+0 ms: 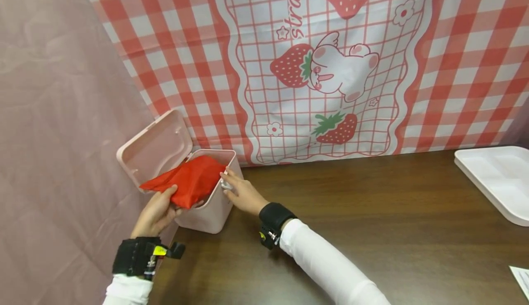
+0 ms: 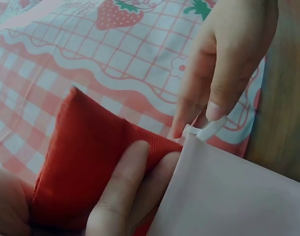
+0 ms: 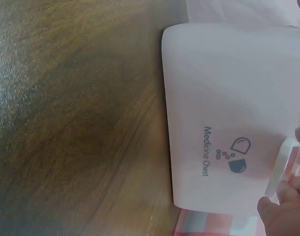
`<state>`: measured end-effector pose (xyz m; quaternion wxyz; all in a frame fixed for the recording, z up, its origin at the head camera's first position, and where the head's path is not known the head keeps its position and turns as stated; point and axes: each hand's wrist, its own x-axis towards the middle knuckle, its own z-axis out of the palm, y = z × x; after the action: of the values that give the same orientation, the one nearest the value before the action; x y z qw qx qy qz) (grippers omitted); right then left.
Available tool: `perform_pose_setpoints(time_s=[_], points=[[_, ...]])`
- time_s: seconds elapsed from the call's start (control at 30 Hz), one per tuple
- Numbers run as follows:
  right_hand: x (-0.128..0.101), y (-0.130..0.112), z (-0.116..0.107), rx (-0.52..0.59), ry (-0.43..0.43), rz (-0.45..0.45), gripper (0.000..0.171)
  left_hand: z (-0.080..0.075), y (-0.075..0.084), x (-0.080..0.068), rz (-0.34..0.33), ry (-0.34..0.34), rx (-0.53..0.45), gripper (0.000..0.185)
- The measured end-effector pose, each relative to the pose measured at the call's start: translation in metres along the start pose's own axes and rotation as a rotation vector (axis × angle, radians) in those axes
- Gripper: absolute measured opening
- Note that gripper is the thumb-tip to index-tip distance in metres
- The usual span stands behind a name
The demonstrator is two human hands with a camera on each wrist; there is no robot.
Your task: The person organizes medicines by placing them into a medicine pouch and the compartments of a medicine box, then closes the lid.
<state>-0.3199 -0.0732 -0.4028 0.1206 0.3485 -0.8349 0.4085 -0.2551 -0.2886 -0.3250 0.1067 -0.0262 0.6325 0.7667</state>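
A pink plastic box marked "Medicine Chest" stands at the table's back left, its hinged lid swung open to the left. A folded red cloth lies across the box's open top. My left hand grips that red cloth at its near end, fingers on top and thumb below. My right hand reaches to the box's front rim and pinches the small clear clasp between thumb and finger. The clasp also shows at the right wrist view's edge. The box's inside is hidden.
A white compartment tray sits at the right edge of the dark wooden table. A slip of paper lies at the front right corner. A strawberry-print checked cloth hangs behind, and a pink sheet hangs to the left.
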Motion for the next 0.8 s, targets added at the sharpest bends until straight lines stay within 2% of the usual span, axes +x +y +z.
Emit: perform_pose_setpoints(time_s=[0.13,0.3,0.43,0.53,0.7,0.8], points=[[0.000,-0.001,0.000,0.014,-0.001,-0.003,0.050,0.001,0.002,0.004,-0.032,-0.025,-0.014,0.051],[-0.001,-0.001,-0.001,0.024,0.011,-0.006,0.050,0.002,0.001,0.011,-0.057,-0.096,-0.072,0.052],[-0.001,-0.002,-0.001,0.037,0.013,-0.007,0.050,0.001,0.001,0.016,-0.101,-0.107,-0.085,0.050],[0.000,-0.002,-0.001,0.041,0.006,-0.006,0.051,0.002,0.001,0.020,-0.105,-0.038,0.035,0.052],[0.001,0.002,0.001,0.019,-0.006,-0.006,0.052,0.006,0.001,0.025,-0.053,0.112,0.428,0.057],[0.001,0.003,0.000,0.012,-0.012,-0.006,0.052,0.007,0.000,0.024,-0.023,0.201,0.575,0.056]])
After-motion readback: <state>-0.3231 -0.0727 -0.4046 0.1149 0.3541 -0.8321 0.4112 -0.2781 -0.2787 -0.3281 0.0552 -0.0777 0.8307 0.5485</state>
